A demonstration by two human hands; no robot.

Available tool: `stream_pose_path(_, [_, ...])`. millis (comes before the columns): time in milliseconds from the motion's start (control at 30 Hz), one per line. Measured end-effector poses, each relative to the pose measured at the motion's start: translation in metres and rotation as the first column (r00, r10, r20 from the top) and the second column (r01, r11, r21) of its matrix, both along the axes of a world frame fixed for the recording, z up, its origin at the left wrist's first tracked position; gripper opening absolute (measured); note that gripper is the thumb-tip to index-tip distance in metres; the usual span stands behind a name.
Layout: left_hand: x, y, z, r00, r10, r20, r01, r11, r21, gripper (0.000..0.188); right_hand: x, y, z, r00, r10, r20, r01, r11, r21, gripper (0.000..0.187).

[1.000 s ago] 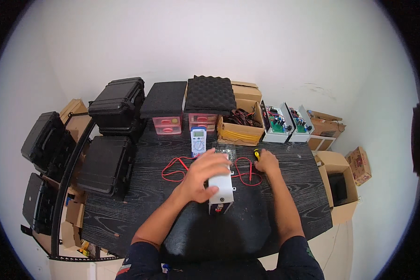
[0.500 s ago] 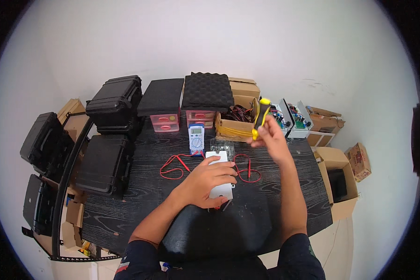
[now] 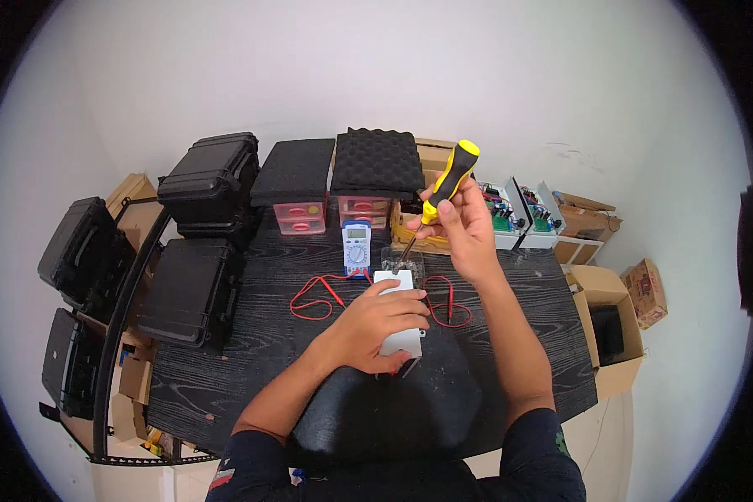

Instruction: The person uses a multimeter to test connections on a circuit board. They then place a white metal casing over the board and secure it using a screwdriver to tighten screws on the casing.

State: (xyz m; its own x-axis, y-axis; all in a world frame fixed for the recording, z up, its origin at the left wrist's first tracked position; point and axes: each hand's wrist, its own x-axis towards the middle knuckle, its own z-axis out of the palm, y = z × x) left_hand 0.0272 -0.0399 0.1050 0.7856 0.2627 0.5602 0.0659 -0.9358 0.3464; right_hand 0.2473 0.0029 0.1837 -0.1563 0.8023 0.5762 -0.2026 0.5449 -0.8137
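My left hand [image 3: 372, 328] is wrapped over a white flat metal case [image 3: 405, 343] on the table, fingers across its top and thumb at its near end. Some red and dark wire ends show at that near end. In my right hand [image 3: 470, 238] is a screwdriver [image 3: 452, 177] with a yellow and black handle, held tilted by its lower handle. Its shaft slants down to the far end of the case; whether the tip touches a screw is too small to tell. A clear plastic piece [image 3: 414, 263] lies just beyond the case.
A blue multimeter [image 3: 356, 244] with red test leads [image 3: 311, 311] lies behind my left hand. Pink drawer units [image 3: 301, 219] topped with black foam, a cardboard box and white-cased circuit boards [image 3: 504, 219] line the back. Black hard cases [image 3: 188, 289] stand left; an open carton [image 3: 611, 368] stands right.
My right hand has brought the screwdriver left and tilted it, its shaft now pointing down at the case's far end. The left hand stays on the case.
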Motion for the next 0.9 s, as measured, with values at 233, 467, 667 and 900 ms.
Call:
stream_pose_path(233, [-0.001, 0.0, 0.0, 1.0, 0.001, -0.005, -0.001, 1.0, 0.004, 0.05, -0.004, 0.0, -0.003, 0.999, -0.001, 0.038, 0.0, 0.999, 0.043, 0.039])
stream_pose_path(467, [-0.001, 0.001, 0.001, 1.0, -0.006, 0.001, 0.006, 1.0, 0.006, 0.051, -0.003, -0.006, 0.001, 0.998, 0.021, 0.053, -0.021, 1.0, 0.007, 0.043])
stream_pose_path(667, [-0.001, 0.001, 0.0, 1.0, -0.003, -0.012, 0.003, 1.0, 0.003, 0.051, -0.004, -0.007, 0.003, 0.997, 0.041, 0.072, -0.042, 0.999, 0.012, 0.044])
stream_pose_path(900, [-0.001, 0.001, 0.0, 1.0, -0.012, 0.002, 0.012, 1.0, 0.004, 0.05, -0.012, 0.002, -0.004, 0.999, -0.034, 0.028, 0.033, 0.999, 0.037, 0.041])
